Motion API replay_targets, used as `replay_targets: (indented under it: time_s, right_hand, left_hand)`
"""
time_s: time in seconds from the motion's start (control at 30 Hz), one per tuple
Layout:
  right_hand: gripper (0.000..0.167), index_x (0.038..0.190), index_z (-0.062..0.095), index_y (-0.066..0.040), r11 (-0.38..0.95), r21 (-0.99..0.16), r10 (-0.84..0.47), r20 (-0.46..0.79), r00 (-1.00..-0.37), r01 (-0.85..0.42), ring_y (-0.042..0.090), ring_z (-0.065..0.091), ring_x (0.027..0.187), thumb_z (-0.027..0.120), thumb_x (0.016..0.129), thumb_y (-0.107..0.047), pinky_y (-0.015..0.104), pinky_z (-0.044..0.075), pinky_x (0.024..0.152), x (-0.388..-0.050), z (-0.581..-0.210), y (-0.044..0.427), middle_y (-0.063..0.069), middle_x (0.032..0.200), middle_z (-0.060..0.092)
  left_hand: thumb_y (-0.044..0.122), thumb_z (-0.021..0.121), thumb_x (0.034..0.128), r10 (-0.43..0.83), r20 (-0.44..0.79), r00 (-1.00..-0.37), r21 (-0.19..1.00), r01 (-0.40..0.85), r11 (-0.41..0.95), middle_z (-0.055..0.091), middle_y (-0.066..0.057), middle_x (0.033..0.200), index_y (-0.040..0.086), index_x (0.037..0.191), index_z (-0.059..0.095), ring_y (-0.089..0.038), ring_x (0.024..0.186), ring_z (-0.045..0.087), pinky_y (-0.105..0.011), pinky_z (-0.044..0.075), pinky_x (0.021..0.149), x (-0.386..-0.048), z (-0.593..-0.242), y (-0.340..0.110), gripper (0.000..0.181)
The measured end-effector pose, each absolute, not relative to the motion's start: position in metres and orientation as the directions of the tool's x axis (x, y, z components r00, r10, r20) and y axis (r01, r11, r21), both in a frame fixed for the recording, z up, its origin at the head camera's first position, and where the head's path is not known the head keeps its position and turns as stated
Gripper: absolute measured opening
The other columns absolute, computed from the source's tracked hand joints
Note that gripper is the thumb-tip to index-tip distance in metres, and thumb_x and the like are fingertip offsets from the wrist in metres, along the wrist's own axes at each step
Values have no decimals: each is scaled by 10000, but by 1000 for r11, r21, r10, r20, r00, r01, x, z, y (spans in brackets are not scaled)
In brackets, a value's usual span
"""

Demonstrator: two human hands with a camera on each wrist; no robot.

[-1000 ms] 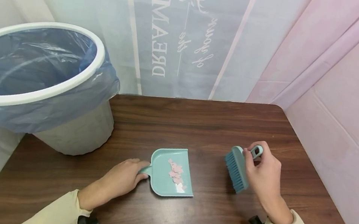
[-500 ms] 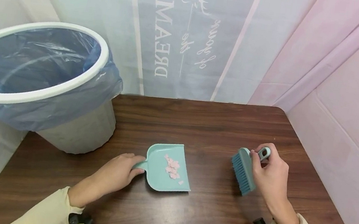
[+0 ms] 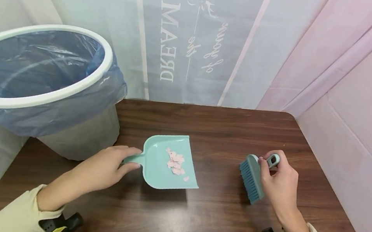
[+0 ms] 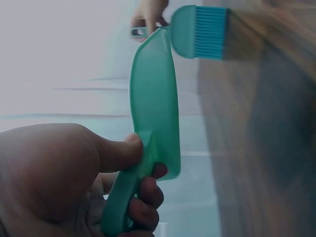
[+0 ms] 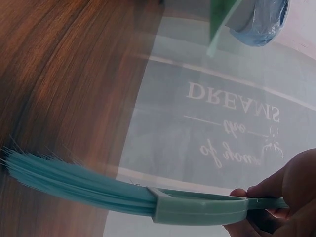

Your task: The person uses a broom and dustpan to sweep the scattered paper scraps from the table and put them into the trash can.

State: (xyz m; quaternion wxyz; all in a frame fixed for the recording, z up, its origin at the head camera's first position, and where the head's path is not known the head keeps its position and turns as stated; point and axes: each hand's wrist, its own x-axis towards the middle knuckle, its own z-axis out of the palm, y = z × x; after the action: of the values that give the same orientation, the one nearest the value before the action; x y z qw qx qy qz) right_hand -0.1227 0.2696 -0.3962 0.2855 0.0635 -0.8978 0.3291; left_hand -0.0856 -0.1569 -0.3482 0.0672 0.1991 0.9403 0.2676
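My left hand [image 3: 105,166] grips the handle of a light teal dustpan [image 3: 155,172], thumb on one side and fingers curled round the other, as the left wrist view shows. Several pale pink scraps [image 3: 175,162] lie in the pan. A shadow under the dustpan shows it held off the table. At the right, my right hand [image 3: 280,187] pinches the handle of a teal hand brush [image 3: 252,175]. Its blue-green bristles [image 5: 74,182] point down and left, with their tips at or close to the tabletop. A wide gap separates brush and dustpan.
A bin [image 3: 81,137] with a white rim and blue liner bag stands at the left on the dark wooden table [image 3: 206,228]. Behind the table hangs a printed curtain [image 3: 194,54]. Pale pink cloth [image 3: 367,108] borders the right side.
My left hand has drawn the dustpan to the left and lifted it off the table, scraps still inside. The right hand and brush shifted slightly right at first, then stayed nearly still.
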Motion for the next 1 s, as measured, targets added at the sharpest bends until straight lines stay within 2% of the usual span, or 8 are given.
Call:
replay_targets:
  time_s: [0.2,0.43,0.57,0.7,0.83,0.87,0.93,1.0]
  right_hand:
    - [170,937,602,-39,776,-556,75,550,-832,-298,-201,505,664,748,884,30,76,422,518,-120,-397,271,85,759,686]
    - [173,944,601,-36,777,-548,62,557,-828,-310,-213,497,681,751,887,27,75,420,516,-122,-397,272,89,771,690]
    - [175,945,602,-39,779,-544,57,557,-829,-312,-198,503,664,753,886,27,79,419,510,-123,-396,272,89,767,687]
    - [177,943,602,-41,781,-543,57,555,-830,-309,-175,508,639,755,884,26,87,413,500,-124,-396,273,85,759,683]
    - [182,940,602,-41,783,-542,60,554,-830,-306,-152,509,614,759,879,28,93,404,497,-123,-395,273,84,759,680]
    - [183,939,603,-41,783,-542,60,555,-830,-306,-146,509,608,760,878,30,94,401,495,-123,-395,273,84,758,680]
    - [183,939,603,-40,783,-541,58,556,-829,-308,-134,509,595,760,877,32,98,397,492,-123,-395,274,83,758,679]
    - [182,940,603,-38,782,-540,54,558,-828,-313,-132,508,591,759,877,33,98,396,491,-123,-395,274,82,757,678]
  left_hand:
    - [227,661,1013,405,-7,-915,555,333,762,703,6,1176,79,1295,670,-193,1067,660,-444,560,874,-80,-325,-163,319]
    - [248,659,1016,377,39,-925,522,341,782,697,-56,1238,60,1323,658,-259,1159,652,-530,543,937,-76,-294,-178,360]
    - [288,652,1021,371,59,-927,490,351,798,689,-43,1262,87,1350,645,-246,1166,649,-533,542,930,-72,-276,-190,386]
    - [348,634,1027,368,78,-927,436,364,823,686,47,1235,172,1360,643,-131,1051,642,-436,555,868,-68,-258,-200,376]
    - [365,657,1012,342,133,-930,351,367,862,679,148,1193,268,1349,645,-50,920,610,-269,526,776,-67,-245,-211,352]
    - [367,672,1002,336,154,-929,330,369,869,676,164,1195,288,1353,641,-37,916,613,-233,515,773,-68,-246,-218,361]
    - [379,691,988,331,172,-928,313,370,875,666,173,1217,339,1381,615,-52,904,607,-245,511,767,-75,-252,-238,403]
    - [435,706,964,340,207,-917,247,385,889,654,198,1243,412,1412,574,-34,885,605,-182,470,754,-88,-268,-274,468]
